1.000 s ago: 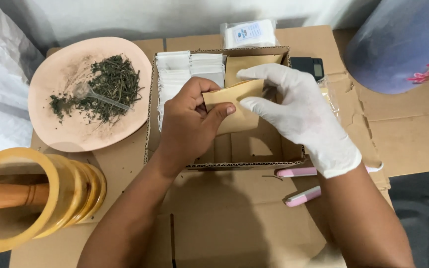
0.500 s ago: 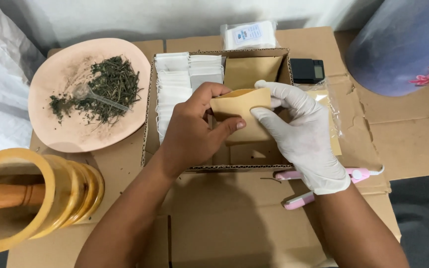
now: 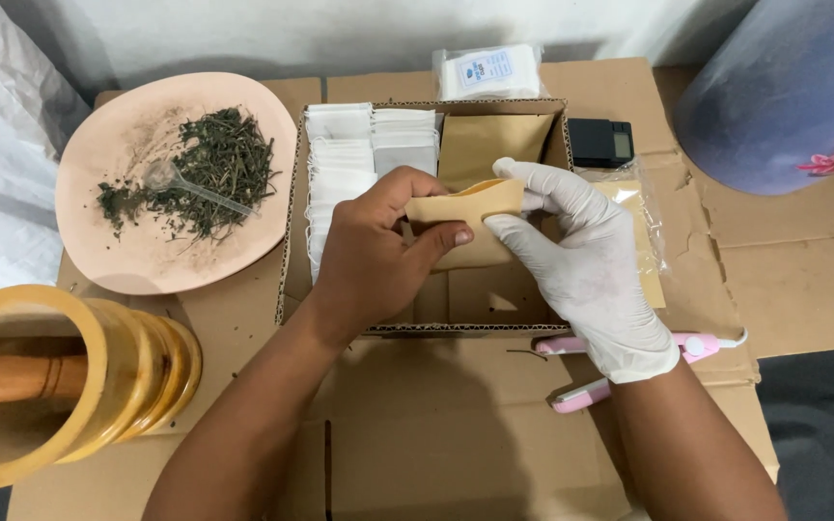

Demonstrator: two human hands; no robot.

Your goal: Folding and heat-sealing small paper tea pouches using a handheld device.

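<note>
The bare left hand (image 3: 374, 256) and the gloved right hand (image 3: 586, 260) are both gripping a brown paper pouch (image 3: 465, 220) with closed fingers above the cardboard box (image 3: 291, 232), while white bags (image 3: 359, 154) are standing behind.

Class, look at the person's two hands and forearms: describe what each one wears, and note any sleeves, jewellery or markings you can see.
The right hand wears a thin white disposable glove, slightly wrinkled, ending in a cuff at the wrist. The left hand is bare, with no glove. Both forearms are uncovered: no sleeves reach into view. No rings, watch, bracelets or markings show on either.
</note>
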